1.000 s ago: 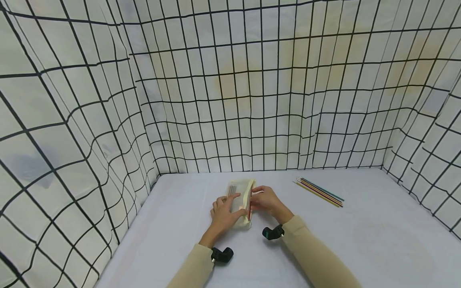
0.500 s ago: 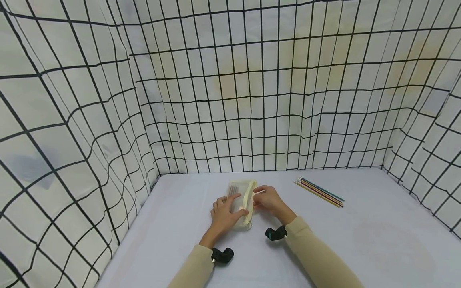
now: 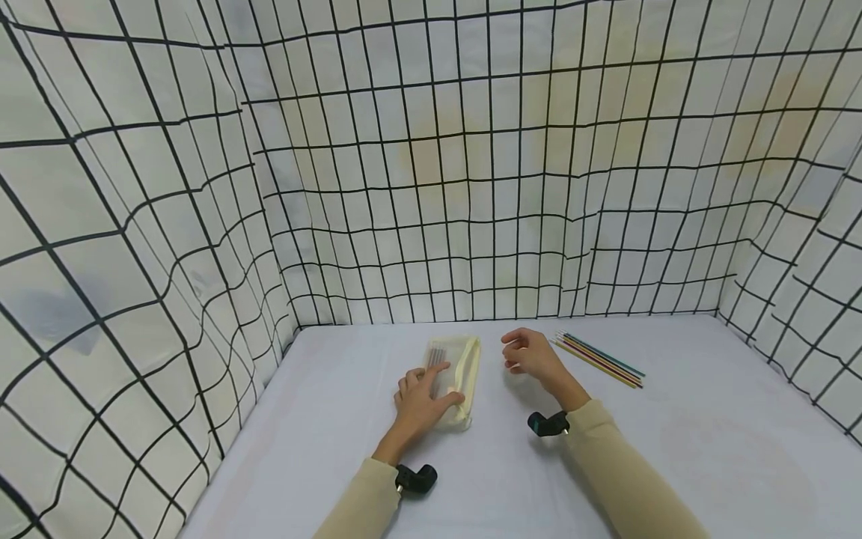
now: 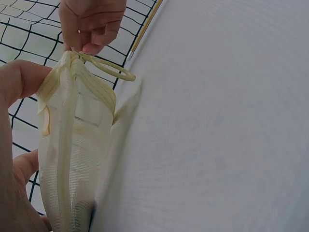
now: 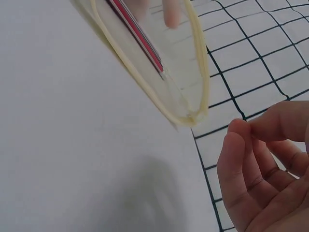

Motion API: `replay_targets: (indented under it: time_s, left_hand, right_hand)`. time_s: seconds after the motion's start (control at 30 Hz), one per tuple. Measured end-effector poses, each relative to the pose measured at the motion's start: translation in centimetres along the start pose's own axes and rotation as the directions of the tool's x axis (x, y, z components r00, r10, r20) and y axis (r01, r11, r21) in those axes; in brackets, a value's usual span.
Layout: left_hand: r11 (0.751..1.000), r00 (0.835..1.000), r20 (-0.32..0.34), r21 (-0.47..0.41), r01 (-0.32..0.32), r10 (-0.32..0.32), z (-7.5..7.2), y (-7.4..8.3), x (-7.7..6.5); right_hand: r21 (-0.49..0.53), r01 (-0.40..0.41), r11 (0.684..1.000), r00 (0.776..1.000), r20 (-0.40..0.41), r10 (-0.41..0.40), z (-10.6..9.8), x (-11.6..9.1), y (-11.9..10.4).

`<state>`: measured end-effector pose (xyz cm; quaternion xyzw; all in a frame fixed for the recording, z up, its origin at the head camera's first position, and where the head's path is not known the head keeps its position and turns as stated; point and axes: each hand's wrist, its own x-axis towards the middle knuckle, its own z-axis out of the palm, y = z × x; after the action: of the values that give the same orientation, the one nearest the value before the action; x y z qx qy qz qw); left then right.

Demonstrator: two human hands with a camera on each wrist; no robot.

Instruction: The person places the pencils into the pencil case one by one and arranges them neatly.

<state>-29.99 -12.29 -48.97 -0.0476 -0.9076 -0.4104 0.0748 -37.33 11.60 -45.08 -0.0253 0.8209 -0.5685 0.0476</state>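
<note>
Head: bundle of slender coloured pencils [image 3: 598, 359] on the white bench [image 3: 323, 404], just right of the right hand [image 3: 536, 361] (the nearer), long axis slanting far-left to near-right; translucent cream mesh pouch [image 3: 465, 374], lengthwise near to far, under the left hand [image 3: 417, 400], its thumb and forefinger spread. Left wrist: left-hand digits against the pouch's side. Right wrist: right hand apart from pouch, fingers loosely curled, nothing visibly held.

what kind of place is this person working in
Probably a small indoor recording booth: a white-covered tabletop, pale walls crossed by black grid lines, and a black wrist camera on each arm.
</note>
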Motion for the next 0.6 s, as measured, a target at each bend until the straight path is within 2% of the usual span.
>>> replay_targets:
  time_s: [0.17,0.33,0.43,0.6]
  left_hand:
    - [1.0,1.0,0.006,0.001,0.003,-0.003,-0.1,0.0,0.0]
    - [1.0,1.0,0.005,0.008,0.01,-0.01,-0.1,-0.2,0.0]
    - [1.0,1.0,0.003,-0.006,0.004,-0.004,0.0,-0.2,0.0]
    - [1.0,1.0,0.007,-0.008,0.006,-0.006,-0.1,-0.1,-0.1]
  right_hand:
    - [-0.134,0.125,0.983,0.991,-0.025,-0.13,-2.3,-0.1,0.6]
    - [-0.276,0.248,0.929,0.967,0.007,-0.256,-4.4,-0.2,1.5]
    - [-0.318,0.282,0.905,0.957,0.023,-0.29,-5.6,-0.3,2.0]
    - [-0.376,0.295,0.879,0.951,0.028,-0.307,-7.3,-0.4,2.5]
